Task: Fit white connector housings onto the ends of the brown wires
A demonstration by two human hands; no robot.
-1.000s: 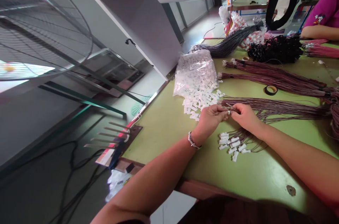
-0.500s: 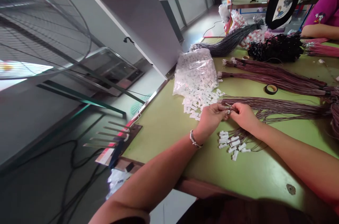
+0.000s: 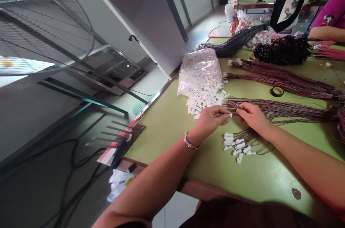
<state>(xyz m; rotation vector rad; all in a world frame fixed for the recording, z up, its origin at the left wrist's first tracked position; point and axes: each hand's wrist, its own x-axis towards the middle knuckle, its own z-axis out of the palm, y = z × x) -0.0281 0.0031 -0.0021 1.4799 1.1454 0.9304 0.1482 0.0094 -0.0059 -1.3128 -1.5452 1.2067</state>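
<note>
My left hand (image 3: 211,119) pinches a small white connector (image 3: 230,115) at its fingertips. Facing it, my right hand (image 3: 250,116) is closed on a thin brown wire (image 3: 236,114) whose end meets the connector. Both hands hover over the green table (image 3: 167,127), just in front of a long bundle of brown wires (image 3: 285,107). Below the hands lies a small cluster of wires with white connectors fitted (image 3: 237,146). A pile of loose white connectors (image 3: 205,100) spills from a clear plastic bag (image 3: 199,70) to the left of my left hand.
More brown wire bundles (image 3: 277,75), a roll of black tape (image 3: 277,91), a grey wire bundle (image 3: 234,41) and a black heap (image 3: 283,50) lie farther back. Another person's arm in a pink sleeve (image 3: 327,23) rests at the far right. A fan guard (image 3: 40,34) stands left.
My hands have drawn slightly apart, leaving the white connector visible between the fingertips. The view has shifted a little; the rest is unchanged.
</note>
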